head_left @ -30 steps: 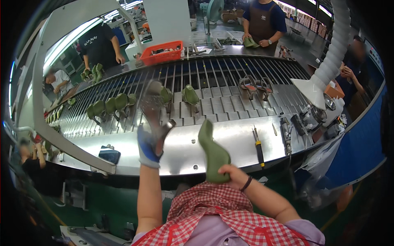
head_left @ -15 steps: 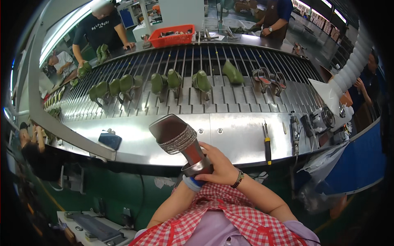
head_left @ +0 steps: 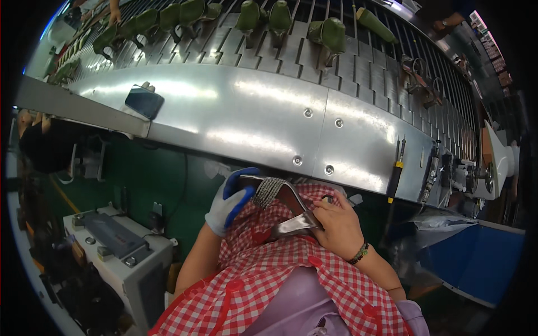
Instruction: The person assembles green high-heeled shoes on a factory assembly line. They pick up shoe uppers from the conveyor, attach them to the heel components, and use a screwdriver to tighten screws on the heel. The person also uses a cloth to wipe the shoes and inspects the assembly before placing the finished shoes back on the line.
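In front of my checked apron I hold a high-heeled sandal lying on its side. It has a braided, glittering strap, a dark inside and a shiny silver heel. My left hand, in a white glove with blue fingers, is closed round the toe end. My bare right hand, with a beaded bracelet at the wrist, grips the back of the sandal by the heel. Some of its fingers are hidden behind the shoe.
Beyond my hands runs a metal ledge bearing a dark phone and a yellow-and-black handled tool. Several green heeled shoes and strappy sandals stand on the slatted conveyor. A grey machine is at lower left.
The sandal has come down and closer to my body, turning onto its side. My gloved left hand has moved up to its toe end. The view has tilted lower.
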Available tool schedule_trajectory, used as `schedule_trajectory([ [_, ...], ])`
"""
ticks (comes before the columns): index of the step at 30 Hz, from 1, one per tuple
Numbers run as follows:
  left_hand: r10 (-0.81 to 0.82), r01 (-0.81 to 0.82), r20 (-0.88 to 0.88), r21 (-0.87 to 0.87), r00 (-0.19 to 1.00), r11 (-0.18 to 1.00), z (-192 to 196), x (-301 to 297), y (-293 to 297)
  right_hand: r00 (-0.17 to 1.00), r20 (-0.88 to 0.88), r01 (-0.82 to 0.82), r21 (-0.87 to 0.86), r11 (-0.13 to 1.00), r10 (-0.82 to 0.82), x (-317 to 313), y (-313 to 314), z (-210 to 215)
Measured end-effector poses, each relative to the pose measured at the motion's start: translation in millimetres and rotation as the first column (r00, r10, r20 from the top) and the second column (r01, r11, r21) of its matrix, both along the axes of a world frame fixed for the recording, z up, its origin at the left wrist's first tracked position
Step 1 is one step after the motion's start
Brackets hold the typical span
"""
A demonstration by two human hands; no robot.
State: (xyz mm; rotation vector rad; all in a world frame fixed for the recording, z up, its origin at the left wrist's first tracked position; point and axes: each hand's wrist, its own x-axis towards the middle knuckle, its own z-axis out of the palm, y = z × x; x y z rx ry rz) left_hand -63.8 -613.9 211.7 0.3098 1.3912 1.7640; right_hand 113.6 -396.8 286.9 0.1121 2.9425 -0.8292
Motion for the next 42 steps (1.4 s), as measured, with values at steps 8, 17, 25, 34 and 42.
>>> schedule_trajectory([
  [8,0.160,-0.125,0.283,-0.138,0.946,0.983,-84.6,21.9,23.4,0.995,0.065,0.062,0.135,0.989,-0.071,-30.4,4.3,-5.2],
  [17,0.209,-0.201,0.427,-0.066,0.880,0.977,-124.9,23.3,47.9,0.999,0.040,0.023,0.129,0.991,-0.028,-45.5,15.8,-16.0],
  [25,0.234,-0.270,0.544,-0.015,0.806,0.963,-125.0,27.5,52.0,0.997,0.068,-0.038,0.157,0.987,0.027,-65.8,18.3,-9.1],
  [34,0.200,-0.174,0.316,-0.110,0.927,0.979,-134.2,35.6,49.9,0.994,0.096,-0.072,0.158,0.985,0.057,-83.2,16.4,-8.3],
  [42,0.271,-0.313,0.536,-0.013,0.799,0.950,-115.0,30.0,53.5,0.984,0.159,-0.106,0.134,0.985,0.084,-95.4,16.7,-4.9],
])
